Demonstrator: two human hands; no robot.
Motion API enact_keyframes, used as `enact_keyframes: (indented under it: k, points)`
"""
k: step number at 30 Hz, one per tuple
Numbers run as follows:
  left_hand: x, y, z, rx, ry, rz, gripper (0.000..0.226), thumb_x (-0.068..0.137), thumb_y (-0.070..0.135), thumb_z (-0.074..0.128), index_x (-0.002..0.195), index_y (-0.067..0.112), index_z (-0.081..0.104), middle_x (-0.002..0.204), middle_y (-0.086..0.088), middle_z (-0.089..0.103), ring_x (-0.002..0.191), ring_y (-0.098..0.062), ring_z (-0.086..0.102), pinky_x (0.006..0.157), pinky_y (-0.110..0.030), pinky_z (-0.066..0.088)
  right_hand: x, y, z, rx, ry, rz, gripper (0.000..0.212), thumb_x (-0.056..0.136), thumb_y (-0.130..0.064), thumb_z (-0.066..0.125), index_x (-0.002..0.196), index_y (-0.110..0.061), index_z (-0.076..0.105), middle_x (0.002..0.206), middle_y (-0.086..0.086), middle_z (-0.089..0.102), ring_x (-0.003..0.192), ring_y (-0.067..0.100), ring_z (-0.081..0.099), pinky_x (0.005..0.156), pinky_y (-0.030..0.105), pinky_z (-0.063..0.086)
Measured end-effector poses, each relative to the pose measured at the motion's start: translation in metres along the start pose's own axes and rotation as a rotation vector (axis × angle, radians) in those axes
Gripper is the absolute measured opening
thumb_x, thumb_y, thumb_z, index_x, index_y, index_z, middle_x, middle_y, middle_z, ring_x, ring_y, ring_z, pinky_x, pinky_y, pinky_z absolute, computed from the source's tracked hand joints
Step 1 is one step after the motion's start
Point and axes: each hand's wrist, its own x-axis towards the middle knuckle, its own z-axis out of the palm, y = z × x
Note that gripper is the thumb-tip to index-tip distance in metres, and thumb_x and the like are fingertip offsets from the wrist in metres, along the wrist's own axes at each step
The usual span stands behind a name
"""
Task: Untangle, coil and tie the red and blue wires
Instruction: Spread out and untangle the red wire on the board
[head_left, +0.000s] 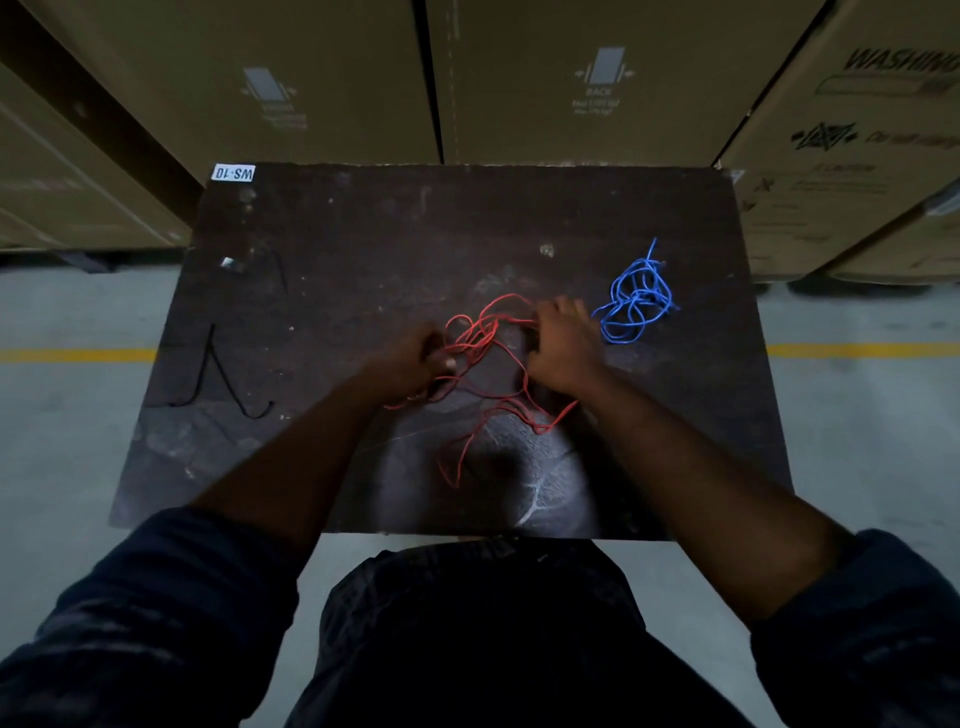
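The tangled red wire (498, 410) lies mid-surface (363, 234), with the hands apart at its far end. The left hand (421, 358) pinches strands; the right hand (563, 343), blurred, seems curled round a loop. The blue wire (636, 301) sits tangled just right of it. 2 thin black cords (223, 374) lie far left.

On the table (363, 234) we find one wire tangle (488, 358) at centre, between the left hand (415, 364) and right hand (563, 343). The second tangle (636, 301) lies apart at two o'clock, a thin cord (231, 384) at nine, and boxes (571, 78) stand behind at twelve.
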Motion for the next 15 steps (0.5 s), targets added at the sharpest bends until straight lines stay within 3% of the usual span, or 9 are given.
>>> enact_keyframes:
  k: [2, 4, 6, 8, 10, 12, 15]
  points:
    - [0.007, 0.007, 0.007, 0.103, -0.022, 0.075, 0.059, 0.068, 0.046, 0.07, 0.119, 0.027, 0.049, 0.104, 0.001, 0.062, 0.091, -0.02, 0.061, 0.083, -0.039, 0.052, 0.005, -0.018, 0.006, 0.28, 0.001, -0.099, 0.03, 0.07, -0.019, 0.058, 0.1, -0.016, 0.06, 0.101, 0.008, 0.059, 0.095, 0.028, 0.056, 0.084, 0.037, 0.048]
    - [0.011, 0.011, 0.016, 0.135, -0.032, 0.12, 0.063, 0.059, 0.049, 0.07, 0.114, 0.03, 0.047, 0.107, -0.002, 0.062, 0.097, -0.023, 0.06, 0.087, -0.039, 0.05, 0.007, -0.025, 0.018, 0.346, -0.092, -0.164, 0.026, 0.071, -0.012, 0.062, 0.096, -0.016, 0.064, 0.099, 0.007, 0.062, 0.092, 0.026, 0.058, 0.083, 0.035, 0.048]
    - [0.011, 0.015, 0.021, 0.227, -0.026, 0.15, 0.056, 0.061, 0.044, 0.073, 0.108, 0.024, 0.049, 0.102, -0.007, 0.06, 0.095, -0.027, 0.058, 0.081, -0.032, 0.046, 0.003, -0.025, 0.029, 0.218, -0.162, -0.215, 0.03, 0.071, -0.011, 0.064, 0.101, -0.012, 0.065, 0.105, 0.013, 0.062, 0.099, 0.03, 0.056, 0.086, 0.031, 0.042]
    - [0.008, 0.016, 0.028, 0.326, -0.008, 0.197, 0.057, 0.062, 0.042, 0.074, 0.109, 0.019, 0.052, 0.104, -0.009, 0.059, 0.097, -0.028, 0.057, 0.08, -0.03, 0.042, -0.001, -0.02, 0.04, 0.184, -0.118, -0.214, 0.027, 0.07, -0.014, 0.067, 0.096, -0.009, 0.066, 0.102, 0.016, 0.061, 0.098, 0.033, 0.056, 0.083, 0.033, 0.041]
    - [0.006, 0.012, 0.034, 0.355, 0.021, 0.21, 0.055, 0.065, 0.045, 0.067, 0.11, 0.017, 0.057, 0.106, -0.01, 0.061, 0.099, -0.027, 0.056, 0.082, -0.031, 0.042, -0.004, -0.018, 0.048, 0.268, -0.056, -0.168, 0.017, 0.068, -0.018, 0.073, 0.08, -0.009, 0.065, 0.092, 0.015, 0.061, 0.088, 0.03, 0.056, 0.078, 0.033, 0.041]
    - [0.003, 0.01, 0.036, 0.364, 0.059, 0.149, 0.037, 0.073, 0.039, 0.066, 0.103, 0.018, 0.059, 0.102, -0.01, 0.064, 0.096, -0.028, 0.059, 0.077, -0.032, 0.043, -0.005, -0.015, 0.05, 0.364, -0.032, -0.12, 0.023, 0.068, -0.025, 0.079, 0.069, -0.011, 0.061, 0.085, 0.01, 0.06, 0.079, 0.02, 0.051, 0.072, 0.027, 0.037]
    - [-0.002, 0.004, 0.038, 0.431, 0.148, 0.14, 0.02, 0.084, 0.039, 0.056, 0.095, 0.023, 0.056, 0.096, -0.009, 0.067, 0.088, -0.03, 0.063, 0.069, -0.033, 0.045, -0.004, -0.008, 0.042, 0.462, -0.056, -0.016, 0.028, 0.08, -0.036, 0.071, 0.072, -0.009, 0.067, 0.08, 0.005, 0.066, 0.076, 0.017, 0.056, 0.07, 0.028, 0.038]
